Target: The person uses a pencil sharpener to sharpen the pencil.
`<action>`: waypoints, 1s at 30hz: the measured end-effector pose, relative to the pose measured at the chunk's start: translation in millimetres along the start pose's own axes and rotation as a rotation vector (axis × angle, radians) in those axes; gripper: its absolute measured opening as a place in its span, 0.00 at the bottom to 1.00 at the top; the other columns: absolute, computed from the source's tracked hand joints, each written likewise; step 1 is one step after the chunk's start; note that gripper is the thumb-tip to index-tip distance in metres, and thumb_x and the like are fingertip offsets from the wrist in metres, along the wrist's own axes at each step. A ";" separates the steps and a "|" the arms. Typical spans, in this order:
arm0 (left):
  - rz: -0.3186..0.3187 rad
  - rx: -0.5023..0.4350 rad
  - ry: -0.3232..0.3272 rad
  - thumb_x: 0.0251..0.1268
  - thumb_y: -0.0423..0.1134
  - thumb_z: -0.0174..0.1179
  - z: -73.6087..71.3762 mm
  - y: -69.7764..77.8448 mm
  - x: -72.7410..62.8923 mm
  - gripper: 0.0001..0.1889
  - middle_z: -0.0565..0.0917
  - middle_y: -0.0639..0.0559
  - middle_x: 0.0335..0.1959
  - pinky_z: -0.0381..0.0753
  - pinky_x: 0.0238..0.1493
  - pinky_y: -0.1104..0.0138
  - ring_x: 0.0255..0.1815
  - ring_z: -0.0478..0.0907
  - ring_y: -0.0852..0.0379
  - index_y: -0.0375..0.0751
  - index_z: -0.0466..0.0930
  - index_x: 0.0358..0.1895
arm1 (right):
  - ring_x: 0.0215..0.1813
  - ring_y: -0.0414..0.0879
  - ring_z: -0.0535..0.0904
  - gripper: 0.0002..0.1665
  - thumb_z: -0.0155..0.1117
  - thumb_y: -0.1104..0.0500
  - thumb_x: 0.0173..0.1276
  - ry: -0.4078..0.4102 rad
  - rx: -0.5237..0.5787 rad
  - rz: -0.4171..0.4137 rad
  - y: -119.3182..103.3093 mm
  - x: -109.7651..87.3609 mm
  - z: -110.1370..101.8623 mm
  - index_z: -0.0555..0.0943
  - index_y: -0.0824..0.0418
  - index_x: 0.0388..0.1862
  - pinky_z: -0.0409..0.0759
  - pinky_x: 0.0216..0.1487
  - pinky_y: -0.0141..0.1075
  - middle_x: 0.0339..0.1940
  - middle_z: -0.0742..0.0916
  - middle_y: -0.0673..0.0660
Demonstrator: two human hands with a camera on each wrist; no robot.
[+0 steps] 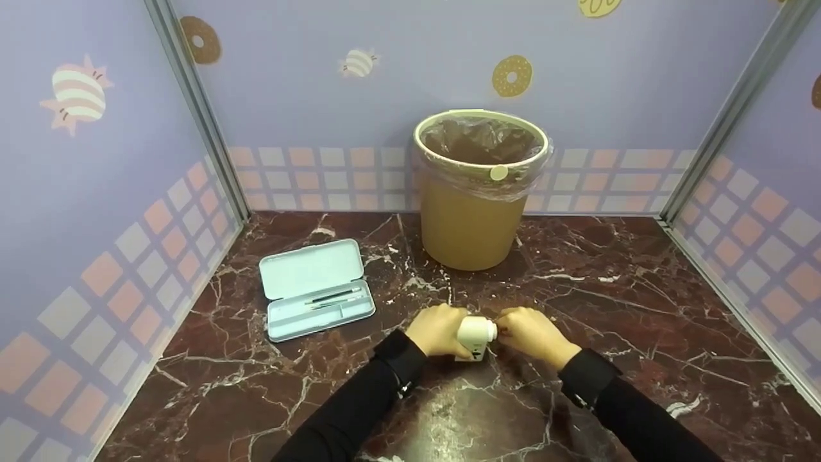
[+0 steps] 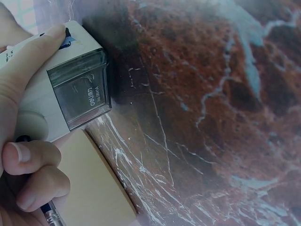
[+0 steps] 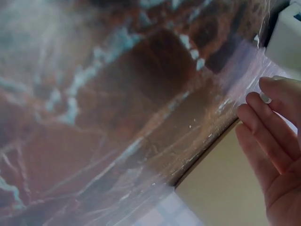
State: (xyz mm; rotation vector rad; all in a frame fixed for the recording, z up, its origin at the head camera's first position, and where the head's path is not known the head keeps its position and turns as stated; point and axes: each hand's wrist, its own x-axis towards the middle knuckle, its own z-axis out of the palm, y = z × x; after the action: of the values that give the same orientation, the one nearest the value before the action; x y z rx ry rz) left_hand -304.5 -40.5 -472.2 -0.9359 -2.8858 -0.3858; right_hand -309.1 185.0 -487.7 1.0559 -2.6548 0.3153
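Black-sleeved left hand (image 1: 437,330), gripping boxy white plastic sharpener (image 1: 473,330) before round tan bin (image 1: 471,224), should be steadied; white nub (image 3: 265,98) pinched by right hand (image 1: 533,332).

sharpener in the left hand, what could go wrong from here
The sharpener has a clear drawer that might slide open and drop any shavings on the table, since the bin stands apart. The pencil, sharing the left hand with the sharpener, could slip loose.

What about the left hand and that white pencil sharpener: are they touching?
Touching: the left wrist view shows the left hand gripping the white pencil sharpener, thumb against its side.
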 end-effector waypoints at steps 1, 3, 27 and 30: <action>-0.001 0.002 -0.002 0.38 0.52 0.82 -0.2 0.0 0.0 0.27 0.90 0.51 0.35 0.85 0.34 0.62 0.34 0.86 0.53 0.43 0.84 0.41 | 0.25 0.45 0.81 0.10 0.76 0.65 0.55 0.000 0.009 -0.001 -0.2 -0.9 0.8 0.82 0.58 0.21 0.79 0.27 0.41 0.27 0.88 0.52; -0.002 0.000 -0.005 0.38 0.52 0.82 -0.5 0.0 -0.2 0.27 0.90 0.51 0.36 0.85 0.35 0.62 0.35 0.86 0.53 0.43 0.84 0.41 | 0.25 0.42 0.79 0.11 0.77 0.64 0.54 -0.009 0.025 0.003 -0.8 -2.8 1.8 0.82 0.57 0.20 0.78 0.26 0.38 0.27 0.89 0.51; -0.007 0.012 -0.012 0.39 0.52 0.81 -1.9 0.4 1.1 0.24 0.89 0.51 0.33 0.82 0.30 0.63 0.32 0.84 0.54 0.44 0.84 0.38 | 0.29 0.38 0.82 0.06 0.78 0.63 0.54 -0.118 0.102 -0.068 -9.1 -18.3 -8.5 0.90 0.57 0.32 0.82 0.32 0.33 0.29 0.90 0.49; -0.008 0.008 -0.015 0.39 0.52 0.81 -2.0 -0.2 1.1 0.24 0.89 0.51 0.34 0.83 0.31 0.63 0.32 0.85 0.54 0.44 0.84 0.39 | 0.28 0.35 0.81 0.05 0.77 0.63 0.55 -0.121 0.134 -0.086 -13.0 -21.8 -13.1 0.90 0.57 0.31 0.81 0.31 0.30 0.28 0.89 0.49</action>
State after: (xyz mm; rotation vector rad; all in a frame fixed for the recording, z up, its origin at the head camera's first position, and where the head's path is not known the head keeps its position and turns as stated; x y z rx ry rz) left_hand -305.4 -40.6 -470.1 -0.9299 -2.9035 -0.3686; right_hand -282.7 193.5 -481.1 1.2638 -2.7157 0.4292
